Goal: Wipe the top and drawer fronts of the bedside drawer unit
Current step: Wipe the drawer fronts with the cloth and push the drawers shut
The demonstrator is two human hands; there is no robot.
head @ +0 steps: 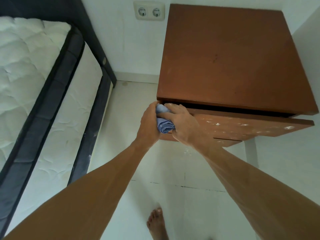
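Both hands, left hand (149, 122) and right hand (181, 122), clench blue cloth (164, 125) at top drawer front (242, 127), bunching it for the speckled face.

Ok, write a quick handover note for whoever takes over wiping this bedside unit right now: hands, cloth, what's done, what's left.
Left hand: holding the folded blue cloth at the left end of the top drawer front.
Right hand: also closed on the cloth, pressing it against that drawer front.
Drawer unit: stands by the wall beside the bed; its top drawer is pulled slightly open.
Done: the top looks mostly clean, though I can't confirm it was wiped.
Left: white specks still cover the top drawer front to the right of the hands; the lower drawer front is barely visible, so check it too.
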